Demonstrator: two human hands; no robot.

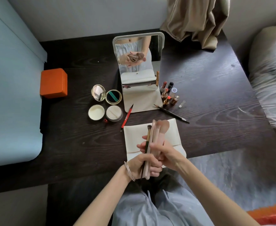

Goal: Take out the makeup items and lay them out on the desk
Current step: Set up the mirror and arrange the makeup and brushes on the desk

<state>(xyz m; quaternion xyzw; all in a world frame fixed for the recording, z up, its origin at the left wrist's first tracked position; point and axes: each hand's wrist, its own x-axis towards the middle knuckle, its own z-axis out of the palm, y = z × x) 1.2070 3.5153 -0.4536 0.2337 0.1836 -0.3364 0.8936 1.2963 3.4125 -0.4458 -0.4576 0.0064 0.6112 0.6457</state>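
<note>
Above a cream makeup pouch [134, 139] near the desk's front edge, both my hands hold a bundle of makeup brushes [152, 141]: pink handles, a fluffy pink head, and one dark thin brush. My left hand [142, 167] grips the handles from below. My right hand [164, 152] is curled around the pink handles from the right. Laid out on the dark desk [69, 141] are an open gold compact [106, 95], two round powder jars [104, 112], a red pencil [127, 115], a black pencil [171, 113] and several lipsticks [165, 93].
A standing mirror [139, 70] on its cream base is at the desk's middle back. An orange box [54, 83] sits at the left, beige cloth [196, 18] hangs at the back right, and a bed [271, 75] borders the right side.
</note>
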